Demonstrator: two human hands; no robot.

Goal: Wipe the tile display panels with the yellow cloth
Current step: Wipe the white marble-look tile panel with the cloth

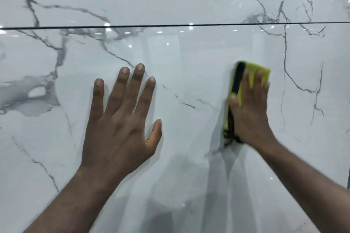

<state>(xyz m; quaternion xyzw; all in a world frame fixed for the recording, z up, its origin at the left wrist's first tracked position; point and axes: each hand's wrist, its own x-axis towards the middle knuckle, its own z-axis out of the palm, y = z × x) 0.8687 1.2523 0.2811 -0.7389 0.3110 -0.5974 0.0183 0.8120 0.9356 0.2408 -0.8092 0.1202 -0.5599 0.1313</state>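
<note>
A glossy white tile panel (189, 58) with grey marble veins fills the view. My right hand (250, 111) lies flat on a folded yellow cloth (253, 68) with a black edge, pressing it against the panel right of centre; the fingers are straight and slightly blurred. My left hand (123, 119) rests flat on the same panel left of centre, fingers spread and straight, holding nothing.
A thin dark joint (170, 25) runs across the view and separates the lower panel from an upper marble panel (170, 0). Ceiling lights reflect as bright spots in the upper panel. A dark vertical edge (348, 181) shows at the far right.
</note>
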